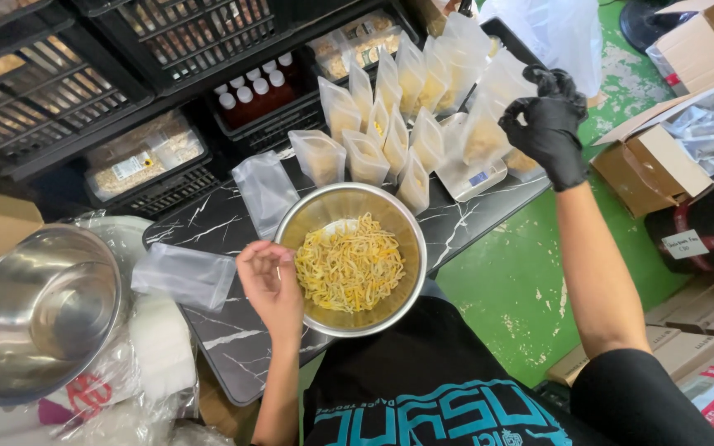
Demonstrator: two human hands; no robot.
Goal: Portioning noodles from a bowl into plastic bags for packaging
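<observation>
Marble table (225, 330): bowl (406, 239), pouches (390, 124)
</observation>
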